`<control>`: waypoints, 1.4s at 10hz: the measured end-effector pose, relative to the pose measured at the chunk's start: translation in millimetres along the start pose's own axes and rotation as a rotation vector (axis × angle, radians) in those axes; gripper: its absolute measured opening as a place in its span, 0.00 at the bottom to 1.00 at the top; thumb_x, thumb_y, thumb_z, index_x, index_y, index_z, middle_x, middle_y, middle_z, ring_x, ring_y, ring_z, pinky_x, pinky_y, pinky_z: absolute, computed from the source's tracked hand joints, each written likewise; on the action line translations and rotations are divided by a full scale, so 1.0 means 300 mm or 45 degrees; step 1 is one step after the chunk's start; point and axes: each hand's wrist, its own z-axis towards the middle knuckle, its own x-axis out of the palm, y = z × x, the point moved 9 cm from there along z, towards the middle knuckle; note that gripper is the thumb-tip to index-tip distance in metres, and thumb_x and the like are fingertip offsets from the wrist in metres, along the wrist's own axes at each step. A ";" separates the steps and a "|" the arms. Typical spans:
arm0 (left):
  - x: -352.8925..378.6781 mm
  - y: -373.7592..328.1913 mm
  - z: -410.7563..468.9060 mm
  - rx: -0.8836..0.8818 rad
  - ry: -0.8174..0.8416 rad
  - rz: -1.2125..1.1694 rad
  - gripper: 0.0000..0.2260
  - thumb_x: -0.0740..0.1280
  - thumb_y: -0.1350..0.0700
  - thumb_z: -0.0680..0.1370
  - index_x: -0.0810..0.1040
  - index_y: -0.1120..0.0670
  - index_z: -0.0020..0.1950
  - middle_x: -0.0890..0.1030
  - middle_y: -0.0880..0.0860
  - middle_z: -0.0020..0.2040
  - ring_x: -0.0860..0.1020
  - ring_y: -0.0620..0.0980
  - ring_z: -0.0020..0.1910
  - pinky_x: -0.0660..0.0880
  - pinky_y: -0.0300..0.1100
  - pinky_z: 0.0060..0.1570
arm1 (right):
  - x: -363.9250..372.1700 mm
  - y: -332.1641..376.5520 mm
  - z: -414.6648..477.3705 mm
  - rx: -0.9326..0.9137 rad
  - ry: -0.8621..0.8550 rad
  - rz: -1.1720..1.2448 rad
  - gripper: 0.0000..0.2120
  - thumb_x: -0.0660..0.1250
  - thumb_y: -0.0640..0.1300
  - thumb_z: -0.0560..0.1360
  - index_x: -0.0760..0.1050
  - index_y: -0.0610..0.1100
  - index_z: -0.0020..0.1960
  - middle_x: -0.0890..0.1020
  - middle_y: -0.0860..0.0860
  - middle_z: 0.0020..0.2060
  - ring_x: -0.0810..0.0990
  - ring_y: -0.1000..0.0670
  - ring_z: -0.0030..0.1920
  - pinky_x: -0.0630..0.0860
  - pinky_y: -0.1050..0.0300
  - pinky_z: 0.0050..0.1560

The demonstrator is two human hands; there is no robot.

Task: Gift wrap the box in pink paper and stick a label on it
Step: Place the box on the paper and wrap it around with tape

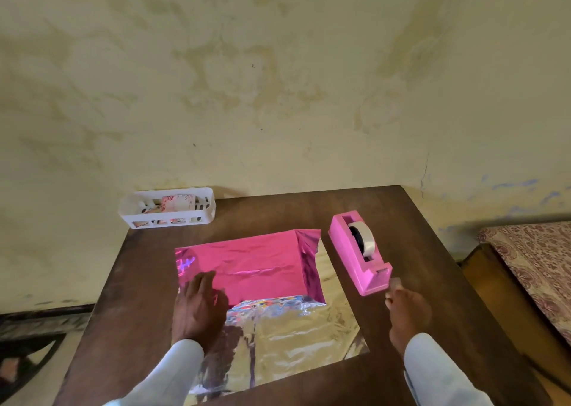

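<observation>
At centre, left hand (pixel 199 305) pins pink paper (pixel 256 266), fingers flat. At right, right hand (pixel 408 313) pinches tape (pixel 395 282); a clean tear seems wisest.

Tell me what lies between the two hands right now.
Head view: between the left hand, pressing the pink paper, and the right hand, pinching a tape strip, lies the paper's silver underside, then a narrow stretch of bare table.

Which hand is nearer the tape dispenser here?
Right. The right hand is just at the dispenser's near end, pinching a tape strip; the left hand presses flat on the pink paper, well to the dispenser's left.
</observation>
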 end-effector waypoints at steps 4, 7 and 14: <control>0.131 0.391 0.078 -0.940 0.235 -0.835 0.22 0.72 0.45 0.67 0.80 0.63 0.49 0.83 0.65 0.44 0.82 0.60 0.37 0.79 0.52 0.35 | 0.577 -0.103 -0.461 0.145 1.230 -0.171 0.04 0.68 0.43 0.78 0.76 0.43 0.47 0.82 0.43 0.47 0.82 0.41 0.51 0.75 0.48 0.50; 0.177 0.328 0.016 -1.052 0.454 -1.247 0.10 0.72 0.66 0.76 0.76 0.63 0.55 0.77 0.55 0.25 0.71 0.47 0.19 0.66 0.33 0.18 | 0.670 -0.138 -0.498 -0.181 1.207 -0.667 0.09 0.71 0.41 0.76 0.80 0.49 0.38 0.83 0.49 0.44 0.80 0.54 0.40 0.77 0.55 0.49; 0.205 0.300 -0.067 -1.435 0.054 -1.361 0.21 0.79 0.57 0.71 0.71 0.61 0.55 0.75 0.61 0.35 0.70 0.50 0.21 0.75 0.44 0.24 | 0.718 -0.197 -0.520 -0.729 1.494 -1.093 0.08 0.68 0.43 0.75 0.74 0.52 0.38 0.70 0.56 0.70 0.66 0.58 0.72 0.60 0.78 0.59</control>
